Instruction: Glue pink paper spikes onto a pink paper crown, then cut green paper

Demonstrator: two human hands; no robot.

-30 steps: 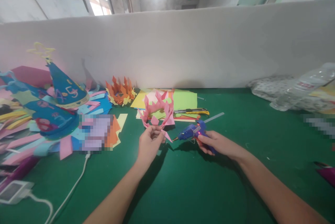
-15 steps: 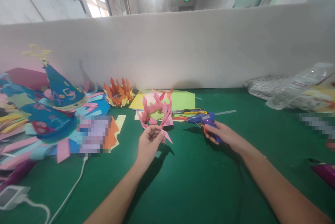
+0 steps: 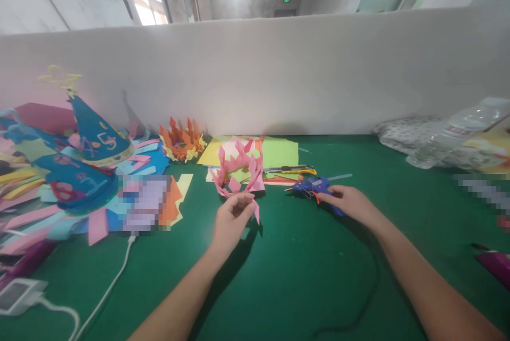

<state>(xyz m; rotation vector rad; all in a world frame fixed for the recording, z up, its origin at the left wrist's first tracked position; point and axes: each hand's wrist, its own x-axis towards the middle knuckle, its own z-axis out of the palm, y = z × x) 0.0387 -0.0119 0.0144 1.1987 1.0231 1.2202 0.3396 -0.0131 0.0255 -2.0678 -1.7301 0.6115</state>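
Head view: pink paper crown (image 3: 234,164), just beyond the left hand (image 3: 232,220), apparently part-built.
Ring shape formed, several points raised; pink folded piece (image 3: 256,212) at the crown's near side, pinched between left thumb and fingers, attachment unclear, judged not yet finished. Blue glue gun (image 3: 307,186), right of crown; right hand (image 3: 353,205) at its handle, firmness of hold cannot be told. Orange crown (image 3: 183,140), left of the pink crown, looks complete.

Gap between pink crown (image 3: 234,185) and glue gun (image 3: 306,187); cutter (image 3: 307,170) beyond
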